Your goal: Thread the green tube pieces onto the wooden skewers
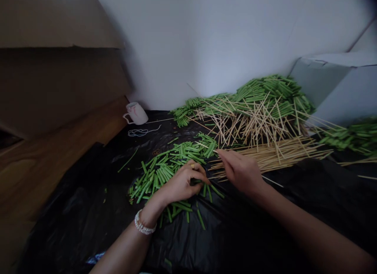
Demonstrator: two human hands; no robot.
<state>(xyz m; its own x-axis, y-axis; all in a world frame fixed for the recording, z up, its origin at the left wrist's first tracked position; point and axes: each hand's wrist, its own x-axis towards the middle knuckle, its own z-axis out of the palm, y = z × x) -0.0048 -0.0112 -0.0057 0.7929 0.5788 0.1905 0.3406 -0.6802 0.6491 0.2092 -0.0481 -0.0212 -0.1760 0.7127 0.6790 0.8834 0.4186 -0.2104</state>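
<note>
My left hand (187,181) is curled, fingers down, over a loose heap of cut green stem pieces (165,172) on a black plastic sheet (200,250). Its fingertips and thumb close at the heap's right edge, where a green stem pokes out beside them; the grip itself is partly hidden. To the right, my right hand (243,170) is closed around a thin bamboo skewer (203,145). One end points up-left over the green pieces, and the other shows behind the hand. Under and beyond this hand lies a bundle of bare skewers (288,152).
Skewers threaded with green stems (265,91) are piled against the white wall (235,38), with more green stems (356,136) at right. A mug (137,113) and coiled string (138,132) stand back left. A cardboard box (59,81) and a white box (332,85) flank the sheet.
</note>
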